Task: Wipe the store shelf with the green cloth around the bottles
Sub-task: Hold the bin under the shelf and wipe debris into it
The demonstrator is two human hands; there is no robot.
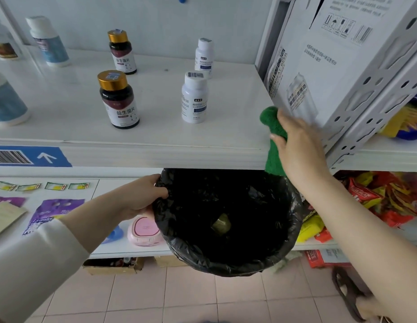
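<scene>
As the person faces the racks, the white store shelf (pixel 226 136) runs across the view, with a bare strip along its front. White cardboard box (pixel 330 66) stands at the shelf's right end, printed side out. Bin with black liner (pixel 179 248) is held just under the shelf's front lip, mouth up, with something small and yellowish at the bottom. Left hand (pixel 140 194) grips the bin's left rim, one digit hooked over the liner edge, the others curled below on the outside. Right hand (pixel 298 145) is at the shelf's front right corner beside the box, fingers curled round the green cloth (pixel 271 122), thumb pressed on it. Cloth is bunched: top lump on the shelf surface, tail hanging over the lip toward the bin. Four small bottles stand mid-shelf, left of the cloth and apart from it: two dark bottles (pixel 119 101) with gold caps, two white bottles (pixel 194 99). Blue-label bottles (pixel 49 43) at far left.
</scene>
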